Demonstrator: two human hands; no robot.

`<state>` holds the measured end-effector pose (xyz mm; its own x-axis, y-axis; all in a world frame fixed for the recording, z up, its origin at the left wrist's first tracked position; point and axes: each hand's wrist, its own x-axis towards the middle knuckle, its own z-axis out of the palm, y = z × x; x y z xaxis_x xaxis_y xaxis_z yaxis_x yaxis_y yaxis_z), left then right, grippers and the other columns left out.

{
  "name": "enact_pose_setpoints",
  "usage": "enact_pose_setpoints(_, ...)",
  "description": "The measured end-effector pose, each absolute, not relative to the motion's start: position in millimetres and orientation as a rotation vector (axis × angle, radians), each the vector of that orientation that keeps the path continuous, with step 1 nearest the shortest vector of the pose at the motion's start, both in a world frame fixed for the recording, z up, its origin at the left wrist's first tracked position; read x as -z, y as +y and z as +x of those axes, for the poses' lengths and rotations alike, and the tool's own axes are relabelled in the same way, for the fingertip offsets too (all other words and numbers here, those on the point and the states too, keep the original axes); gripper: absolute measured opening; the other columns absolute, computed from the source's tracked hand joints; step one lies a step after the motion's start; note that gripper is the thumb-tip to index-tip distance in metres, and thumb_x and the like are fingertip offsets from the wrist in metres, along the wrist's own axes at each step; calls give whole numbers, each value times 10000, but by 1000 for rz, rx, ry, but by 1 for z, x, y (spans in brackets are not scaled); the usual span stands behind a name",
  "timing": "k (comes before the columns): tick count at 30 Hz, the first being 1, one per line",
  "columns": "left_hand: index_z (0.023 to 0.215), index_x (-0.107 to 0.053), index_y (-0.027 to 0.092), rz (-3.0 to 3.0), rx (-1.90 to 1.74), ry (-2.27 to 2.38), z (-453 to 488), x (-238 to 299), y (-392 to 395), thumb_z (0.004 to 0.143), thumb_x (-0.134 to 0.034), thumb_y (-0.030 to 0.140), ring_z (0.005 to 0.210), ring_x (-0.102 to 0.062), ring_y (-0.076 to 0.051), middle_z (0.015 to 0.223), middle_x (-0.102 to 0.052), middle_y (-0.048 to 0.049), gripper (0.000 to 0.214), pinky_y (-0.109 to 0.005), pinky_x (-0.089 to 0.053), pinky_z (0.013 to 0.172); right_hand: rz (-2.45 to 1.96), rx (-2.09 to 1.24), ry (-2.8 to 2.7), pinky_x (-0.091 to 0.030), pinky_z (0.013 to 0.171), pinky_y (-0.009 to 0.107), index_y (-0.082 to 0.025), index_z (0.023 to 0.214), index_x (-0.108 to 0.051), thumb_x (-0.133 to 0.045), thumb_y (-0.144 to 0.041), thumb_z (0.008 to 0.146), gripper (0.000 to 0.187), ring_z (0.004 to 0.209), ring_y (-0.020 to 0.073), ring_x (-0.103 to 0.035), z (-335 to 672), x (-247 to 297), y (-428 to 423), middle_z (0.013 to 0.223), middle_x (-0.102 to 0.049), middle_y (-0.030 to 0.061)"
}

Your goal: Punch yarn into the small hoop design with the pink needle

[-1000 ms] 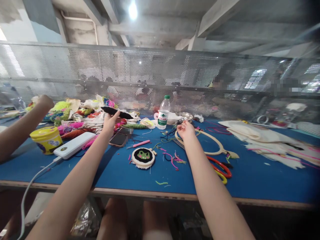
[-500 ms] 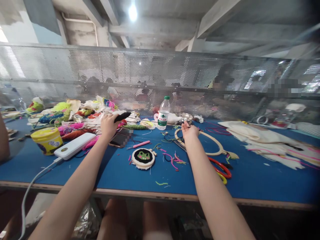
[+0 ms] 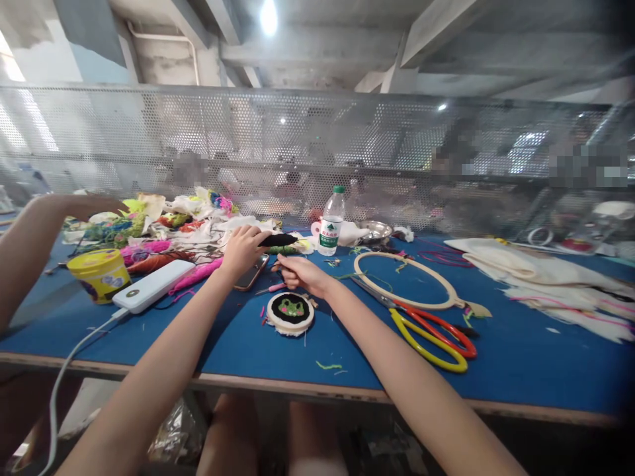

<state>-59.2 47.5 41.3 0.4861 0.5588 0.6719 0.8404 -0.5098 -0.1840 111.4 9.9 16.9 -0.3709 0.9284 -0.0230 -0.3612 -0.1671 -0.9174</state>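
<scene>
My left hand [image 3: 244,250] is closed around a skein of black yarn [image 3: 278,240], held above a phone [image 3: 252,274] on the table. Close by, to the right and slightly nearer, my right hand [image 3: 302,274] is pinched, with a dark strand of yarn at its fingertips. Just below my right hand lies a small round hoop [image 3: 290,328] with a green frog stitched on black. A pink-handled tool [image 3: 272,288] rests behind the hoop, partly covered by my right hand.
Red and yellow-handled scissors [image 3: 430,338] and a large wooden hoop [image 3: 449,291] lie right. Behind stand a water bottle [image 3: 329,231] and metal bowl [image 3: 378,229]. A yellow tub [image 3: 102,274], white power bank [image 3: 153,285] and another person's arm [image 3: 37,248] are left; cream cloth [image 3: 516,261] lies far right.
My right hand has moved left from the large hoop to beside the black yarn, uncovering the scissors. The stretched black strand is no longer taut. Another person's arm has reached in at left.
</scene>
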Motion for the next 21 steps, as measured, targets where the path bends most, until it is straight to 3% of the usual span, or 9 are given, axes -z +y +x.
enact_pose_setpoints(3, 1075, -574, 237, -2228, 685, -1202, -65, -41, 53, 797, -521, 260, 958, -463, -246, 966, -589, -71, 284, -354, -346, 823, -756, -1654, -1065, -198, 265, 119, -127, 650, -545, -589, -222, 771, 161, 255, 19, -213, 126, -22, 15, 332, -293, -119)
enact_pose_setpoints(7, 1079, -556, 226, -2221, 681, -1233, -71, -42, 58, 809, -505, 270, 976, -464, -251, 996, -589, -72, 278, -355, -346, 825, -731, -1437, -875, -159, 261, 115, -165, 579, -432, -425, -292, 875, 322, 253, 22, -134, 160, -32, 27, 318, -204, -128)
enact_pose_setpoints(12, 1100, -534, 236, -2193, 711, -1278, -76, -42, 57, 813, -501, 305, 987, -469, -256, 1013, -588, -73, 297, -358, -343, 828, -742, -1194, -624, -152, 257, 129, -181, 550, -333, -324, -334, 915, 396, 263, 30, -117, 200, -33, 39, 343, -140, -124)
enact_pose_setpoints(14, 1089, -542, 245, -2207, 693, -1267, -76, -41, 57, 806, -512, 287, 988, -473, -256, 1008, -592, -70, 288, -361, -342, 824, -756, -1126, -551, -191, 274, 134, -166, 584, -388, -346, -342, 913, 376, 283, 23, -171, 213, -31, 43, 383, -220, -114)
enact_pose_setpoints(18, 1093, -537, 247, -2224, 755, -1315, -75, -39, 59, 809, -507, 323, 972, -498, -249, 1009, -598, -69, 295, -344, -353, 805, -785, -1027, -454, -435, 466, 189, -120, 904, -540, -450, -329, 878, 229, 530, 55, -501, 234, -27, 48, 735, -550, -11)
enact_pose_setpoints(21, 1101, -526, 222, -2220, 857, -1374, -76, -40, 60, 812, -493, 368, 950, -520, -245, 999, -605, -77, 325, -327, -367, 784, -800, -986, -420, -499, 666, 306, -140, 1061, -519, -477, -313, 865, 265, 793, 136, -573, 241, -25, 50, 993, -564, 55)
